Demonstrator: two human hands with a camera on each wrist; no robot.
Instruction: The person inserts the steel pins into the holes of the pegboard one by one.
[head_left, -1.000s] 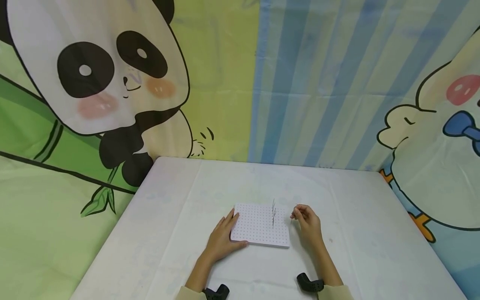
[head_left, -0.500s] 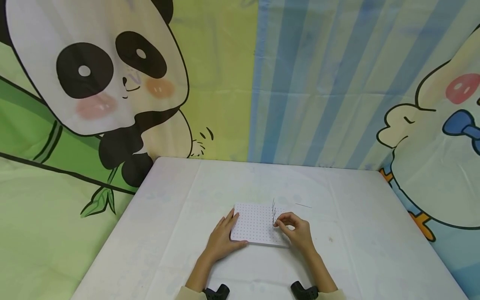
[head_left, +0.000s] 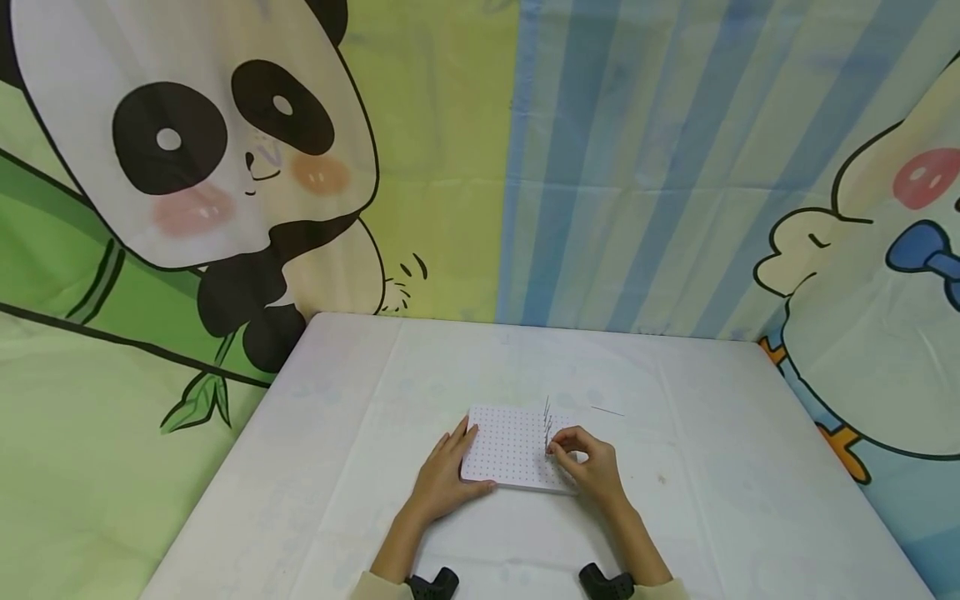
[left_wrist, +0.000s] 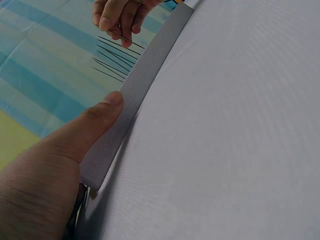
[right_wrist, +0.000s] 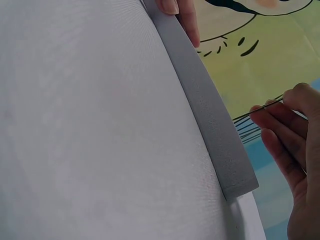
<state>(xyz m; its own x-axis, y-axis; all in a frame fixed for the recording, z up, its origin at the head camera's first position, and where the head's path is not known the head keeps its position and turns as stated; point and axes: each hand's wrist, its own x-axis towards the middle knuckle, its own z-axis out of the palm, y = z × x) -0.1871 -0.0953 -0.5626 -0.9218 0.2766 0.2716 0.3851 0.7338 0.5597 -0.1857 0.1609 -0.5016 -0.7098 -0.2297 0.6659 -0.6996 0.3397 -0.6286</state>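
Note:
A white board [head_left: 506,454] dotted with rows of small holes lies on the table. Several thin dark needles [left_wrist: 107,60] stand in it, lined up toward its right side. My left hand [head_left: 442,482] rests against the board's near left corner, fingers along the left side and thumb pressed to the front edge. Between thumb and forefinger my right hand [head_left: 597,468] pinches another thin needle [left_wrist: 129,41], held parallel to the standing ones at the near end of their row. The pinched needle's lower end reaches the board's surface in the left wrist view.
One loose needle [head_left: 607,411] lies on the white tablecloth [head_left: 480,358] behind and right of the board. A printed cloth with a panda [head_left: 255,192] hangs behind the table. Black wrist cameras [head_left: 607,582] sit on both wrists.
My right hand has moved left from beside the board to the needle row, bringing the pinched needle with it, then barely shifted. My left hand has stayed in place.

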